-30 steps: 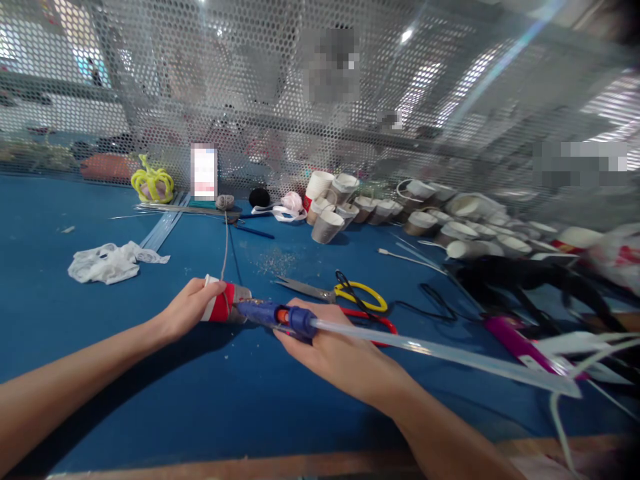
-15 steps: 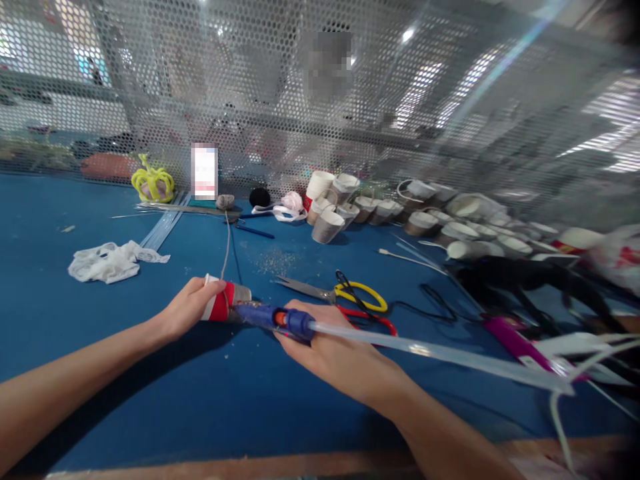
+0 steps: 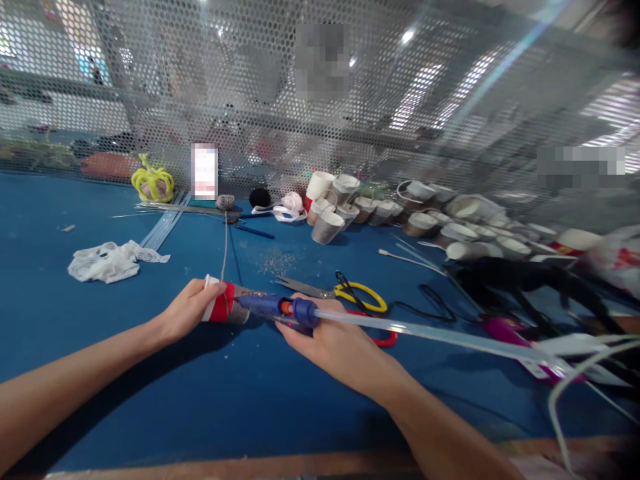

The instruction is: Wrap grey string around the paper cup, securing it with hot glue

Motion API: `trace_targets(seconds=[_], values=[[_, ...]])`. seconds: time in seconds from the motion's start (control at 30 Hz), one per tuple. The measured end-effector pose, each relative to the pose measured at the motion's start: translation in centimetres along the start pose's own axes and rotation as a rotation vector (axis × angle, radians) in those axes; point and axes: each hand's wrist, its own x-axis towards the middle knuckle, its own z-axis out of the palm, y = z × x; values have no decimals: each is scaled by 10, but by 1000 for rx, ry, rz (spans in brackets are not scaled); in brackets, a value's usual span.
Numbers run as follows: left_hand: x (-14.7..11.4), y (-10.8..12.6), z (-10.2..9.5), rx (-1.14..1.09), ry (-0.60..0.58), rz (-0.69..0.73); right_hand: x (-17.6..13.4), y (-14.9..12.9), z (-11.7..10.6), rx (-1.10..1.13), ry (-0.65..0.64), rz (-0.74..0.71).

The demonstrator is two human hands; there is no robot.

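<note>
**Blue glue gun (image 3: pixel 263 305) aimed at a red-and-white cup (image 3: pixel 215 313)**

Through the head view I have the cup lying sideways in the left hand (image 3: pixel 190 310), low over the near part of the bench (image 3: pixel 150 413), mouth to the left. That grip is closed round its rim end, thumb on top. My right hand (image 3: pixel 335 350) is wrapped round the glue gun's handle; whether the trigger is pressed, I cannot tell. The nozzle sits at the edge of the cup's grey-wrapped end, touching or just beside it.

Grey yarn (image 3: pixel 226 250) runs from its ball (image 3: pixel 225 202) to the cup beside the thumb. To do this well, I would lay a thin, even bead along the wrapped edge, turn the cup slowly with the left fingers, and hold the yarn lightly taut. Those fingertips should stay clear of the hot tip, and the long glue stick (image 3: pixel 415 330) clear of the scissors (image 3: pixel 307 287).
</note>
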Motion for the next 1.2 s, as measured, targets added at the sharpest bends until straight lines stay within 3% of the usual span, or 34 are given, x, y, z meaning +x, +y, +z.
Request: trace_targets(seconds=[0.17, 0.8, 1.03, 1.2], values=[[-1, 1, 0, 7, -40, 10, -1, -2, -3, 29, -16, 32], [-1, -3, -1, 89, -19, 71, 3, -3, -9, 11, -29, 47], [2, -7, -1, 177, -1, 63, 12, 0, -8, 33, -75, 154], [3, -10, -3, 210, -3, 77, 19, -1, -7, 38, -48, 152]])
